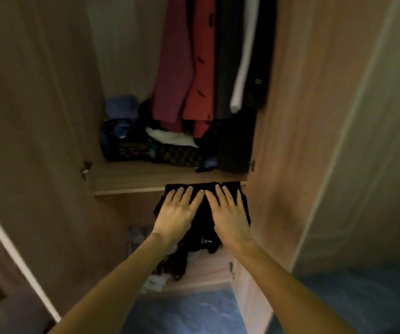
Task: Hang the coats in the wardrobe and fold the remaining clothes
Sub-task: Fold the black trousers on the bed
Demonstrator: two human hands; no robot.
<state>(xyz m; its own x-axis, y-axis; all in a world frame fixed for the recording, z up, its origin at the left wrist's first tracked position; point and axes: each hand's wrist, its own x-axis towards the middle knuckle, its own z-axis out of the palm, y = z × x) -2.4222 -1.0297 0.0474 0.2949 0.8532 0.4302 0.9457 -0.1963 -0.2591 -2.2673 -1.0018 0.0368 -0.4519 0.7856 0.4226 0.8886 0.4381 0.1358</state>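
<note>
Both arms reach in from the bottom of the frame, and the left hand (178, 208) and right hand (227, 210) lie side by side, palms down, on a black garment (203, 220) just below centre. The grip is wide on both: fingers are straight and spread, pressing flat, and nothing is pinched. The garment's far edge meets the front lip of the wardrobe shelf (145, 177), but whether it rests on that lip or only overlaps it cannot be told. Its lower part sags into shadow, and the cloth is too dark to show any folds. In the upper centre hang a magenta coat (172, 68), a red coat (202, 68) with dark buttons, something dark grey (226, 56), a white piece (244, 56) and a black coat (261, 56), all cut off at the top so no hangers show. At the back of the shelf sit a dark crate (121, 145), a blue bundle (121, 107) and a white cloth (170, 137), all blurred. Under the shelf, behind the forearms, a heap of clothes (170, 261) is mostly hidden. Open doors (37, 116) fill both sides of the frame, and the blue floor (182, 314) shows at the bottom.
</note>
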